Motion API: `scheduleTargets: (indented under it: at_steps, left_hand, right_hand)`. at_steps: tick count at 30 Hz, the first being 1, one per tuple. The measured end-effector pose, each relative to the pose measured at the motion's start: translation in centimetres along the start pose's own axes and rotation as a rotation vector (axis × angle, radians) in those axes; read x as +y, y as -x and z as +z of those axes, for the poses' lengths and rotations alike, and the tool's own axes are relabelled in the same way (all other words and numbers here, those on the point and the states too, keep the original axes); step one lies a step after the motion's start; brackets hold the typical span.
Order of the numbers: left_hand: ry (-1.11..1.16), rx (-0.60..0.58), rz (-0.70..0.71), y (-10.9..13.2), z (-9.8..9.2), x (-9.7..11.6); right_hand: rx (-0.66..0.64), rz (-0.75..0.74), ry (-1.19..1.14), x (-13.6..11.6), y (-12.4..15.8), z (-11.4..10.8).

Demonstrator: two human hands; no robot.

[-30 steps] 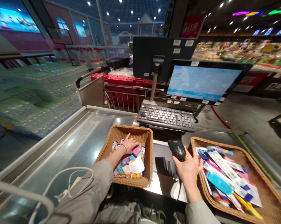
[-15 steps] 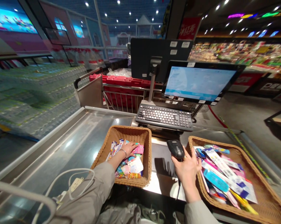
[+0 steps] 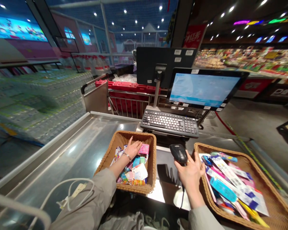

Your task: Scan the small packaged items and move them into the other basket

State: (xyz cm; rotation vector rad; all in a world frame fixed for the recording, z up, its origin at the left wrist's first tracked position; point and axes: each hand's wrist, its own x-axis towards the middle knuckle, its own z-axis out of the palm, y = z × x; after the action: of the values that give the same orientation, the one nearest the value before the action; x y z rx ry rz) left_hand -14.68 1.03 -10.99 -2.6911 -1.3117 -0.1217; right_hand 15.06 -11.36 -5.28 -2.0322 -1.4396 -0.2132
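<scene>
Inside the left wicker basket (image 3: 154, 159), my left hand (image 3: 133, 149) reaches palm down over small packaged goods, its thumb and fingers apart. Its fingertips lie beside a pink packet (image 3: 144, 148); whether they touch it I cannot tell. A white card package (image 3: 140, 172) and other colourful packets sit nearer to me in the same basket. My right hand (image 3: 191, 171) grips a black barcode scanner (image 3: 178, 154), raised above the counter between the two baskets. To its right, another wicker basket (image 3: 275, 198) holds toothbrush-like packages, among them a blue one (image 3: 222, 189).
A black keyboard (image 3: 170, 123) stands behind the baskets, below a lit monitor (image 3: 203, 89). White cables (image 3: 62, 182) loop over the steel counter (image 3: 86, 147) at left. Beyond it stand a cart with red crates (image 3: 124, 88) and stacked bottle packs (image 3: 26, 102).
My left hand has shifted toward the far side of the left basket, uncovering more packets below it. My right hand still holds the scanner in nearly the same place. The view has tilted slightly.
</scene>
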Motion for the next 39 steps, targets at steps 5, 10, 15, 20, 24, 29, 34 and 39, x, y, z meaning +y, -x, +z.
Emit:
scheduleTargets:
  at_steps: [5,10,15,20,24,29,34,39]
  left_hand:
    - [-0.030,0.106,-0.074,0.4,-2.4,0.6]
    - [-0.081,0.220,-0.150,0.9,-3.8,1.2]
    - [-0.114,0.326,-0.178,0.9,-4.2,1.7]
    - [-0.118,0.414,-0.207,0.3,-4.2,2.2]
    - [-0.114,0.486,-0.207,-0.2,-4.6,2.8]
    - [-0.138,0.588,-0.185,-0.9,-5.6,3.8]
    - [-0.148,0.642,-0.159,-1.5,-6.2,4.5]
    - [-0.148,0.671,-0.135,-2.0,-6.8,5.3]
  right_hand:
    - [0.025,-0.050,-0.036,-0.6,-0.3,0.2]
    - [0.032,-0.109,-0.077,-1.6,-0.6,-0.1]
    - [-0.004,-0.143,-0.093,-2.6,-0.6,-0.7]
    - [-0.045,-0.169,-0.080,-3.1,-0.7,-1.2]
    - [-0.048,-0.169,-0.102,-3.4,-0.7,-1.6]
    - [-0.045,-0.197,-0.116,-3.4,-0.6,-2.1]
    - [-0.033,-0.208,-0.120,-3.3,-0.4,-2.5]
    - [-0.013,-0.219,-0.133,-3.3,-0.2,-2.8]
